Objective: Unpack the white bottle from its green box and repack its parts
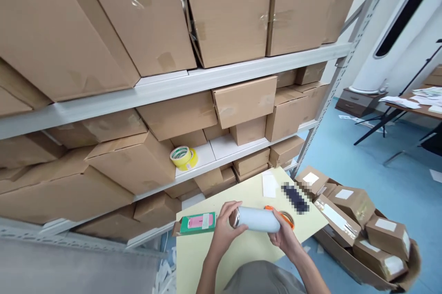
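A white cylindrical bottle [258, 219] with a metal rim lies sideways in both my hands over a pale yellow table [248, 250]. My left hand [224, 229] grips the metal-rimmed end, fingers curled round it. My right hand [283, 234] wraps the other end. A green and pink product box [196, 223] with an open cardboard flap lies on the table just left of my left hand. An orange tape dispenser [285, 215] sits behind the bottle near my right hand.
White metal shelves [193, 83] packed with brown cardboard boxes fill the view ahead; yellow tape rolls [183, 157] rest on one shelf. A carton of labelled small boxes [362, 225] stands on the blue floor at right. A white slip [270, 185] lies on the table.
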### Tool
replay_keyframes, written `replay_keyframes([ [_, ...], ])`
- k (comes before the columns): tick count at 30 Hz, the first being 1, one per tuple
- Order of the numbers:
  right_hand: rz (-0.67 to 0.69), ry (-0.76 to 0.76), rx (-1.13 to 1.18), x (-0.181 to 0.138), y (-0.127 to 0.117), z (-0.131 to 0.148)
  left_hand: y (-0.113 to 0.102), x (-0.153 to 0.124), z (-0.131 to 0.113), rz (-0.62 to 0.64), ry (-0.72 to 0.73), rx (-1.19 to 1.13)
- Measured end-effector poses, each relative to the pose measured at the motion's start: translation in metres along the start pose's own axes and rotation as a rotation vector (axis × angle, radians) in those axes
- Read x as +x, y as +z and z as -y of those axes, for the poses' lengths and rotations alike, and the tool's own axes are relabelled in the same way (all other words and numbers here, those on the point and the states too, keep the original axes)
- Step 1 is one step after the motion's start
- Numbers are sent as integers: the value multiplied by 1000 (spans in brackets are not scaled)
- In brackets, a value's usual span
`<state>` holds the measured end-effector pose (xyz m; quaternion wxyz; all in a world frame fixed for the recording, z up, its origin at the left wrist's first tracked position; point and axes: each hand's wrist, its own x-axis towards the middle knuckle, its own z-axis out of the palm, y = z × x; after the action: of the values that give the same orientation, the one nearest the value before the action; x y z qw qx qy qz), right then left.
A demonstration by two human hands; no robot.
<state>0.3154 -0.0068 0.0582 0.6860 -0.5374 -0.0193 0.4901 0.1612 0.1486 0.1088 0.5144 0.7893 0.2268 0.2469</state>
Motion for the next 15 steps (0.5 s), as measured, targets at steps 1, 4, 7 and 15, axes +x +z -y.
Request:
replay_keyframes([
  [1, -23, 6, 50, -2, -6, -6, 4, -2, 5, 27, -19, -24],
  [4, -98, 49, 155, -6, -18, -25, 18, -8, 28, 0, -67, -127],
  [7, -131, -4, 147, -5, -16, -28, 27, -7, 53, -100, -139, -227],
  [15, 24, -409, -289, -13, 19, 26, 16, 5, 78, -243, -334, -421],
])
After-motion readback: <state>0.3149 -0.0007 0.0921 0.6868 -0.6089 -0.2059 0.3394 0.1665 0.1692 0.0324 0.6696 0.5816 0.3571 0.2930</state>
